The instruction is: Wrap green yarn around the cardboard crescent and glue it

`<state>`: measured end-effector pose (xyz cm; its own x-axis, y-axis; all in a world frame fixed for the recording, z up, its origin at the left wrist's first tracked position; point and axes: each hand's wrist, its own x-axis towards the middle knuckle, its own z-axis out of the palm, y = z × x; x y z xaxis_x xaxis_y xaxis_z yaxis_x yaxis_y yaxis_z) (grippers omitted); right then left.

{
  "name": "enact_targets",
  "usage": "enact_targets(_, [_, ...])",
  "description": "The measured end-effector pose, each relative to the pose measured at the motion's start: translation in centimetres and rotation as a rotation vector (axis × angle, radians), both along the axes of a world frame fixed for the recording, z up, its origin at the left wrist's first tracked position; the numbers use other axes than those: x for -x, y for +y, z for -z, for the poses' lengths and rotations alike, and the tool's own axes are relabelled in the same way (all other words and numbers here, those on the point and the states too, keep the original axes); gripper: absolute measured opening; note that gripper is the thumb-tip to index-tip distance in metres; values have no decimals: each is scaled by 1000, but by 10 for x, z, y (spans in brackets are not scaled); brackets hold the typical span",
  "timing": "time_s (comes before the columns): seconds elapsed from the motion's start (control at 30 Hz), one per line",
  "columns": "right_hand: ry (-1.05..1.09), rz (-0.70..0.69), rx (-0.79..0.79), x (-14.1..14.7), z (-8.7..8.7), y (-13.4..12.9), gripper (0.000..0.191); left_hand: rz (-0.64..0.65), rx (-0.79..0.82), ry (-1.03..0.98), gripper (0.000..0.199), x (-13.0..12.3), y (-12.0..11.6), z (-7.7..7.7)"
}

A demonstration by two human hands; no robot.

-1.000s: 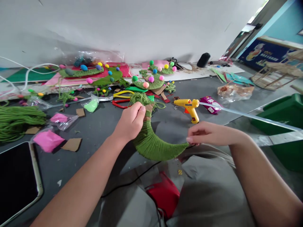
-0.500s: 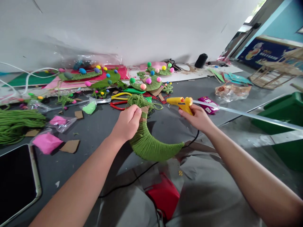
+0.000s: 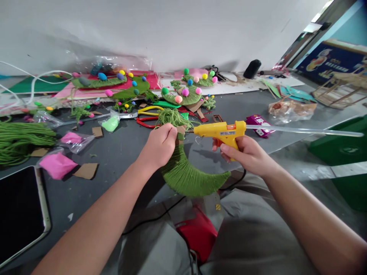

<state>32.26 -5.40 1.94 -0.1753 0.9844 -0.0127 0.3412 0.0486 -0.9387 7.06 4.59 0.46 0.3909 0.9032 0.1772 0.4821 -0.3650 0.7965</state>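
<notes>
My left hand (image 3: pixel 161 146) is closed round the upper end of a crescent (image 3: pixel 195 179) of cardboard wound with green yarn. Bare brown cardboard (image 3: pixel 181 131) shows near that end, and a loose bundle of green yarn (image 3: pixel 172 117) lies just beyond my fingers. My right hand (image 3: pixel 248 152) grips a yellow hot glue gun (image 3: pixel 219 130) by its handle. Its nozzle points left, close to the bare cardboard; I cannot tell whether it touches. A long clear glue stick (image 3: pixel 304 130) sticks out of the gun's back.
Scissors with red and yellow handles (image 3: pixel 149 111) lie behind my left hand. Finished green shapes with pompoms (image 3: pixel 183 98) stand along the wall. To the left are a green yarn skein (image 3: pixel 25 143), pink packets (image 3: pixel 58 165) and a tablet (image 3: pixel 21 214). A green bin (image 3: pixel 341 141) is at right.
My right hand has brought the glue gun left and nearer, its nozzle now by the crescent's upper end. The gun has turned more level. My left hand keeps its hold.
</notes>
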Motion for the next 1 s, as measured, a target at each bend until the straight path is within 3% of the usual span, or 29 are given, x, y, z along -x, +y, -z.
enact_targets(0.5, [-150, 31, 44, 8, 0, 1, 40, 15, 54, 45, 35, -1, -2, -2])
enact_targets(1.0, [-221, 36, -1, 5, 5, 0, 36, 20, 51, 61, 35, -1, -3, -1])
